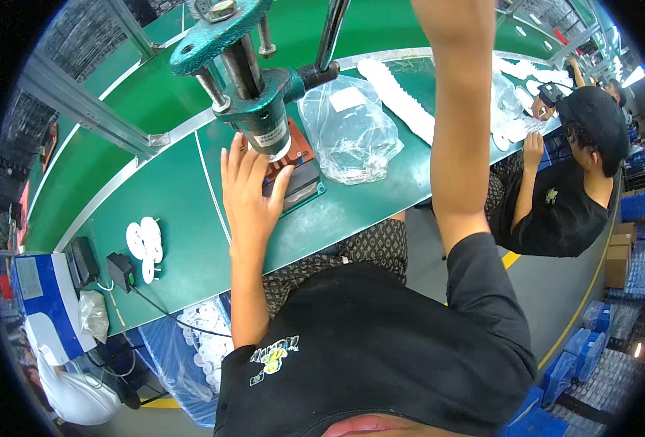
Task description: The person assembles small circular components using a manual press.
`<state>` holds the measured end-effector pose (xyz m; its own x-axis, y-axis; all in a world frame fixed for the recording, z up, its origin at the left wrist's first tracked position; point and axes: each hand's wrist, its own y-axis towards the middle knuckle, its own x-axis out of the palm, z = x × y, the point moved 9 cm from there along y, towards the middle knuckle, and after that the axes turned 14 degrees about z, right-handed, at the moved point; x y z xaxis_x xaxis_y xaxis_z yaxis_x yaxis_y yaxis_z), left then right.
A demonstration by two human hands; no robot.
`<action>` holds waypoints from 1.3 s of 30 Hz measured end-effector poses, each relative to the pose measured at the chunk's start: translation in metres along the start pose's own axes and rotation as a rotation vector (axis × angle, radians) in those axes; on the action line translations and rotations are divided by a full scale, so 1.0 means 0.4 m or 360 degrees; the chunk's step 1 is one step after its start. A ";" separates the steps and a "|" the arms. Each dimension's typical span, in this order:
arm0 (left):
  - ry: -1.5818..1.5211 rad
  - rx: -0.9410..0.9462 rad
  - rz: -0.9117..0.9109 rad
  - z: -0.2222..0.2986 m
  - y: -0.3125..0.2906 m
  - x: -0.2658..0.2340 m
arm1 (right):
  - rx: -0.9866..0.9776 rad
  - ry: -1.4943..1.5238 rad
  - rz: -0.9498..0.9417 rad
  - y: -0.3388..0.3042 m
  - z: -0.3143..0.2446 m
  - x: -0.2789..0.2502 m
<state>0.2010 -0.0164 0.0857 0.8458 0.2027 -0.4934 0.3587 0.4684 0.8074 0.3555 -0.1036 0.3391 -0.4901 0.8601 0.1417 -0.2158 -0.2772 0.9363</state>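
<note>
A teal hand press (253, 84) stands over the bench, its ram lowered onto a white round part (282, 154). Beneath lies an orange-red and grey fixture (301, 175) on a teal base. My left hand (251, 186) rests at the left side of the ram, fingers stretched and thumb apart on the near side. The ram partly hides the fingertips, so any touch on the white part cannot be made out. My right forearm (462, 109) reaches up past the top edge, and its hand is out of view. A dark lever (331, 36) rises from the press.
Right of the press sit a clear plastic bag (352, 135) and a row of white parts (399, 102). Several white discs (146, 244) and a black adapter (120, 272) lie at left. A blue-lined bin (202, 349) holds white pieces below. A co-worker (574, 175) sits at right.
</note>
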 end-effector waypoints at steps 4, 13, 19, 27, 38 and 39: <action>-0.0079 -0.0109 -0.0016 -0.022 -0.013 -0.003 | 0.1427 0.0336 -0.0268 -0.047 0.073 0.076; -0.0202 -0.0211 0.0064 -0.053 0.004 0.013 | 0.1683 0.0852 0.0556 -0.355 -0.284 -0.247; -0.0190 -0.0147 0.0081 -0.083 -0.016 0.020 | 0.1657 0.1191 0.0567 -0.290 -0.175 -0.242; -0.0273 -0.0080 0.0300 0.028 -0.070 -0.108 | 0.1310 0.0218 0.0294 -0.297 -0.178 -0.115; -0.0929 -0.1362 -0.0294 -0.008 -0.331 -0.122 | 0.1511 0.0312 -0.0683 -0.559 -0.399 -0.102; -0.0896 -0.1048 -0.0318 0.017 -0.271 -0.154 | 0.1511 0.0223 -0.0680 -0.549 -0.368 -0.146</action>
<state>0.1129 -0.0854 0.0309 0.9227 -0.3072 -0.2329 0.3672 0.8845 0.2879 0.3071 -0.1562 0.0778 -0.6358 0.7330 -0.2417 0.3274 0.5397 0.7756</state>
